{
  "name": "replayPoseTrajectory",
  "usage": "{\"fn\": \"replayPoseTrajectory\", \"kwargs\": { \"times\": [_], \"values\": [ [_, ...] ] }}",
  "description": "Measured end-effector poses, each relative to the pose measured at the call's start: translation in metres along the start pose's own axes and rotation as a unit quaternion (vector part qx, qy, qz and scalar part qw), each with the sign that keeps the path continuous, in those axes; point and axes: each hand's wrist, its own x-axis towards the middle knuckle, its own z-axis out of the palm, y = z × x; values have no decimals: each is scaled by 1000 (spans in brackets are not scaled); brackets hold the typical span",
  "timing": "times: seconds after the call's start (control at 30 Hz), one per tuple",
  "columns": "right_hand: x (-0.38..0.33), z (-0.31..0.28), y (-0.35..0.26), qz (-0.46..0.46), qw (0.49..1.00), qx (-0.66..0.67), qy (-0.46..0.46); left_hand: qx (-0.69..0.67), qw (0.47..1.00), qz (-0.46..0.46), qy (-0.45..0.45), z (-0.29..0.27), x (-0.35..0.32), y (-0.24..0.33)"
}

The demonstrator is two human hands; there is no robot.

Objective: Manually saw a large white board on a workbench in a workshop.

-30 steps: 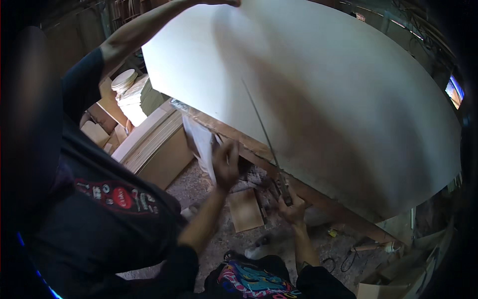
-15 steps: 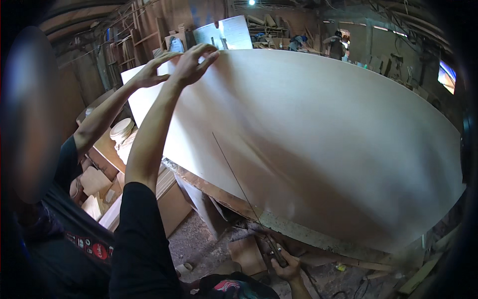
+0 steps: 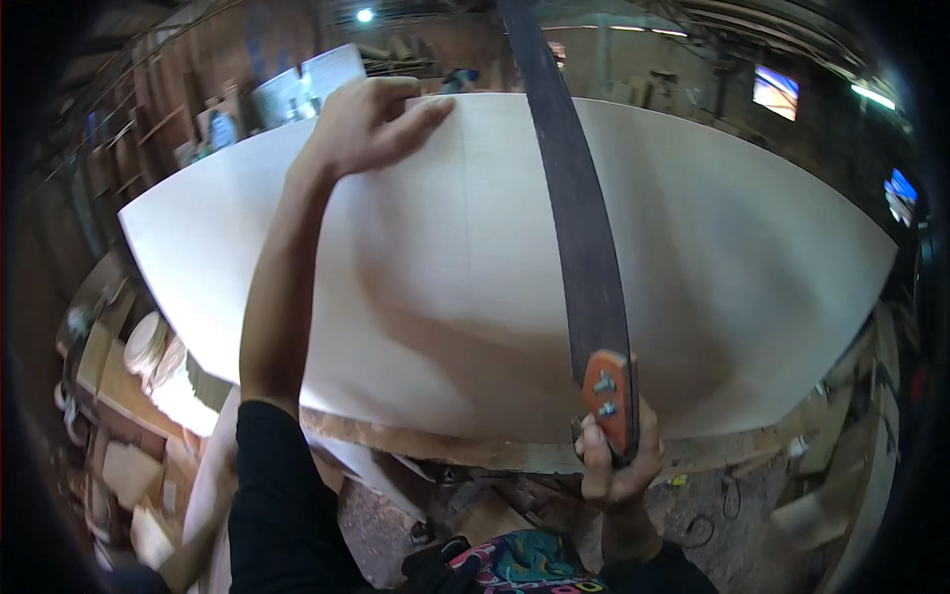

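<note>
A large pale wooden board [image 3: 752,277] stands in front of me, with a faint straight line drawn down its face. My left hand [image 3: 371,124] rests flat over its top edge, the fingers spread on the surface. My right hand [image 3: 614,480] grips the orange handle [image 3: 607,391] of a hand saw at the board's lower edge. The saw's long dark blade [image 3: 579,228] runs up across the board and past its top edge, a little right of the drawn line.
A rough wooden beam [image 3: 445,450] runs under the board. Offcuts and wooden blocks [image 3: 129,465] lie at the lower left, where part of another arm [image 3: 188,564] shows. A cable [image 3: 708,525] lies on the dusty floor at the right. Shelves line the back left wall.
My right hand has lifted the saw from low near the floor up against the board, with the blade now standing over its face. My left hand stays on the top edge.
</note>
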Motion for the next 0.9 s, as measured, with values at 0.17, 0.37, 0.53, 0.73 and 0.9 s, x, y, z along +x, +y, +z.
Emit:
{"fn": "replayPoseTrajectory", "kwargs": {
  "times": [0.17,0.37,0.53,0.73,0.9],
  "values": [
    [47,99,-26,-27,991,-95,92,9,995,77,55,10,2,-8],
    [69,149,-40,-21,968,-177,177,7,993,80,85,11,3,-9],
    [67,158,-50,-36,958,-212,189,56,995,52,64,4,-1,-6],
    [69,179,-57,-73,948,-246,189,34,995,45,78,4,-8,-15],
    [73,184,-62,-79,944,-253,197,51,994,59,82,6,-1,-12]
  ]
}}
